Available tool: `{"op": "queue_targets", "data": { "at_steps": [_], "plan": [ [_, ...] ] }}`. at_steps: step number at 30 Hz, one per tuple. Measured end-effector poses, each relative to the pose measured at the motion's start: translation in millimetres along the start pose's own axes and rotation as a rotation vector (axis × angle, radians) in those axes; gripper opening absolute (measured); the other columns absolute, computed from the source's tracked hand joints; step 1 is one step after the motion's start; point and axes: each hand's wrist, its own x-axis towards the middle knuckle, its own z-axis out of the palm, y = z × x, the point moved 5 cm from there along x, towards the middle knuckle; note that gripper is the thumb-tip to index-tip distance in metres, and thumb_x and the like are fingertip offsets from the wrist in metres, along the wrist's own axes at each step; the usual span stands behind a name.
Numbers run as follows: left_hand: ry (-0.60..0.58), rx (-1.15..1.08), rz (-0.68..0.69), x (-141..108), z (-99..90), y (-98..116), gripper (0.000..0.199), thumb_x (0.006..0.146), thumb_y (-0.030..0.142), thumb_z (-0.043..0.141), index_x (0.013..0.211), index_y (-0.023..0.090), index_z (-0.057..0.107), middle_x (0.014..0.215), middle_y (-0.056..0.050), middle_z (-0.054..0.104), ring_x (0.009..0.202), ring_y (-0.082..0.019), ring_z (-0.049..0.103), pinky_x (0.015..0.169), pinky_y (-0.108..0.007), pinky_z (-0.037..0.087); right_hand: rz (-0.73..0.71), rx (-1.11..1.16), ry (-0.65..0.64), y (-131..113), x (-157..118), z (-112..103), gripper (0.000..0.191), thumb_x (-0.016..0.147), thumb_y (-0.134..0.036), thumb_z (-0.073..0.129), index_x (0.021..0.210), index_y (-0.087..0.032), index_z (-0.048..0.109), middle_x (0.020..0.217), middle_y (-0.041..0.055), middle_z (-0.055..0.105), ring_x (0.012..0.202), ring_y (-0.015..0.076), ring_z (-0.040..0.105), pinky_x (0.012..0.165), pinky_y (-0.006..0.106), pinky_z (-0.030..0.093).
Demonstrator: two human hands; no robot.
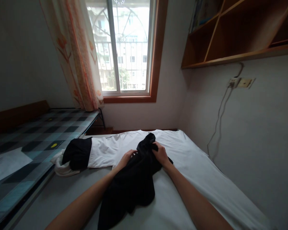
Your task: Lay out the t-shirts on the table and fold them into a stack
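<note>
A dark black garment [132, 188] lies bunched and creased across the middle of the bed, its lower part trailing toward me. My right hand [161, 155] is closed on its far right edge, the fingers curled into the fabric. On the other side, my left hand [128, 157] grips the cloth at its left edge; part of its fingers is hidden by the folds. Behind the black garment a white shirt [124, 140] is spread on the bed. At its left end sits black cloth [78, 152], with a rumpled off-white cloth [64, 167] beside it.
The bed is covered by a pale sheet [201, 179]. On the left stands a table-like bed with a checked cover [45, 127] and a paper sheet [7, 164]. A cord [217, 126] hangs from a wall socket [234, 83], below a wooden shelf [213, 60].
</note>
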Motion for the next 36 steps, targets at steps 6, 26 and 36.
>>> {"op": "queue_targets", "data": {
  "at_steps": [6,26,36],
  "plan": [
    [0.246,-0.361,-0.158,19,-6.2,-26,0.061,0.066,0.039,0.076,0.119,0.016,0.056,0.114,-0.013,0.063,0.101,-0.025,0.061,0.084,-0.036,0.051,0.051,0.507,-0.063,-26,-7,6,0.019,0.063,-0.026,0.064,0.081,-0.019,0.065,0.077,0.0005,0.068,0.073,0.0195,0.061,0.071,0.032,0.050],
    [0.036,-0.408,-0.243,2,-97.4,34,0.058,0.064,0.051,0.079,0.108,0.016,0.066,0.099,-0.008,0.072,0.085,-0.021,0.068,0.077,-0.031,0.054,0.267,0.531,0.044,-28,24,-106,0.052,0.063,-0.063,0.074,0.088,-0.018,0.067,0.089,0.0070,0.073,0.089,0.0249,0.065,0.078,0.035,0.054],
    [-0.574,0.337,-0.383,-30,-96.1,31,0.063,0.061,0.059,0.074,0.113,0.023,0.071,0.106,-0.004,0.072,0.098,-0.025,0.064,0.081,-0.028,0.049,0.276,-0.468,-0.979,-18,-47,-99,0.057,0.037,-0.045,0.087,0.083,-0.015,0.068,0.082,0.0028,0.068,0.079,0.0241,0.062,0.063,0.028,0.048]
  ]
}}
